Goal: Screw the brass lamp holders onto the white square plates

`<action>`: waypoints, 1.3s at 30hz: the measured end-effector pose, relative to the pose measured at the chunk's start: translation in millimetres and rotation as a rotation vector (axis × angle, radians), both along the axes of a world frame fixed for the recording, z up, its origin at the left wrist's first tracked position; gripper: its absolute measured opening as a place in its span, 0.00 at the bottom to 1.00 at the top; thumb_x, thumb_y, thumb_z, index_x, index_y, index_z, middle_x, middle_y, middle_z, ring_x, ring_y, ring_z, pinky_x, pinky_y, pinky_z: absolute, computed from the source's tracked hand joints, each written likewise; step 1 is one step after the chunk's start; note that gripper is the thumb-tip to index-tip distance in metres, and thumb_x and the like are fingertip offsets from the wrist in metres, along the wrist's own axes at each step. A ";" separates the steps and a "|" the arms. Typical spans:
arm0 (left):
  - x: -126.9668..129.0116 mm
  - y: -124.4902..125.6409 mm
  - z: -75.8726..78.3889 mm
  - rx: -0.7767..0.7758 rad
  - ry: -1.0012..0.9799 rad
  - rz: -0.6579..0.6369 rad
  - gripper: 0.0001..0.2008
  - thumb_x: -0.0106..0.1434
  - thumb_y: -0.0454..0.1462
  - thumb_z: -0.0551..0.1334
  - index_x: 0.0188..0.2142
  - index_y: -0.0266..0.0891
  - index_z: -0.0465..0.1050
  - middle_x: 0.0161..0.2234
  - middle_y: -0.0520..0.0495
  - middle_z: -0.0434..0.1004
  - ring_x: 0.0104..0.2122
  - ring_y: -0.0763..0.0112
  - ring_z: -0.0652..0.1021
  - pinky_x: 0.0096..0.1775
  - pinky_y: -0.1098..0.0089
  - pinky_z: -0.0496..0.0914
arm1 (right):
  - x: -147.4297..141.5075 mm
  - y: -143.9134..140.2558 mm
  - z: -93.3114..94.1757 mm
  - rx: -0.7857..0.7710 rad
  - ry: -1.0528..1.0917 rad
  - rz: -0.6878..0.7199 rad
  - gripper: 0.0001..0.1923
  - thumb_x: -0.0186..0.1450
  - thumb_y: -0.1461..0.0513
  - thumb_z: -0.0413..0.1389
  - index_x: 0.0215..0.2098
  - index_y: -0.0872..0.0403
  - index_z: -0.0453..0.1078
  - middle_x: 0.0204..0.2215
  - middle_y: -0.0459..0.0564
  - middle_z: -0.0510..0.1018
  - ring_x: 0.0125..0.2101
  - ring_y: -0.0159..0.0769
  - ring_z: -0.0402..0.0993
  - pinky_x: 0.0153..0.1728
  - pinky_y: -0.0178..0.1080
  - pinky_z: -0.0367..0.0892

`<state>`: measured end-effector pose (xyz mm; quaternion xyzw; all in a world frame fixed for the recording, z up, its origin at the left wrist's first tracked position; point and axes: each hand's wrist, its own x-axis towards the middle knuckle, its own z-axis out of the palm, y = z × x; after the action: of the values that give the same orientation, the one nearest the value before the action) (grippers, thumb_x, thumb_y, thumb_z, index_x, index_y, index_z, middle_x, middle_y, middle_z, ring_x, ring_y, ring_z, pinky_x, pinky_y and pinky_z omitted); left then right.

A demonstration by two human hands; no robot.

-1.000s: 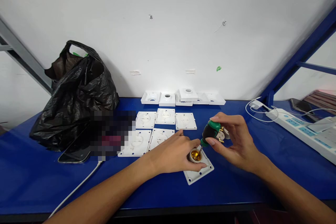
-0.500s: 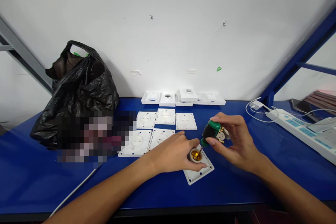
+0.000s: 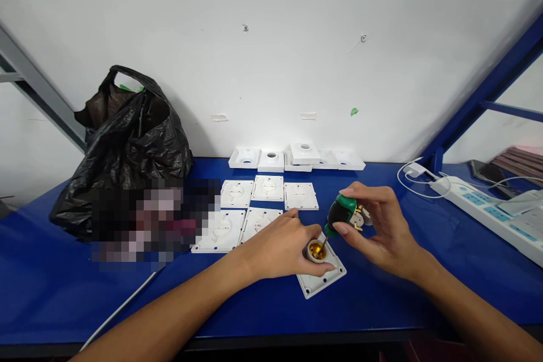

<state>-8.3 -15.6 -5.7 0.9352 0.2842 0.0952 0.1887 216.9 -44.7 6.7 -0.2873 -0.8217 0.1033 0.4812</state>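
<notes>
My left hand [image 3: 288, 246] is closed around a lamp socket [image 3: 311, 258] with a brass-coloured threaded inside. The socket sits on a square white base plate [image 3: 316, 285] lying flat on the blue table. My right hand [image 3: 382, 226] pinches the handle of a stubby green-and-black screwdriver [image 3: 340, 212] between thumb and fingers. Its shaft slants down into the socket's opening; the tip is hidden inside. Behind the screwdriver and my right fingers, small metal contact pieces [image 3: 358, 219] on pale parts are partly covered.
Several white base plates [image 3: 301, 197] lie left of and behind my hands. White square covers [image 3: 271, 165] line the wall. A black plastic bag [image 3: 127, 147] stands at left beside a blurred patch. At right are a power strip [image 3: 487, 209] with cables and a phone [image 3: 487, 171].
</notes>
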 end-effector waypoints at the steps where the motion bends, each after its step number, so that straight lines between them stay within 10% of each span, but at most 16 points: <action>1: 0.0 0.2 0.0 0.001 -0.004 -0.004 0.20 0.65 0.55 0.70 0.40 0.41 0.75 0.22 0.54 0.68 0.32 0.58 0.72 0.42 0.63 0.66 | -0.2 -0.2 0.4 0.000 -0.002 0.001 0.28 0.70 0.65 0.62 0.64 0.42 0.61 0.44 0.47 0.76 0.41 0.40 0.75 0.42 0.46 0.71; 39: 0.7 1.5 -2.6 0.020 -0.024 -0.027 0.19 0.67 0.55 0.68 0.36 0.42 0.72 0.21 0.55 0.69 0.28 0.62 0.73 0.48 0.59 0.68 | -0.9 0.1 1.9 0.006 -0.015 0.002 0.27 0.70 0.64 0.62 0.64 0.43 0.61 0.42 0.47 0.77 0.40 0.39 0.76 0.41 0.45 0.72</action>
<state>-7.5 -14.0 -8.3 0.9396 0.2682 0.1065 0.1840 216.0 -44.6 8.7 -0.2857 -0.8258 0.0991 0.4759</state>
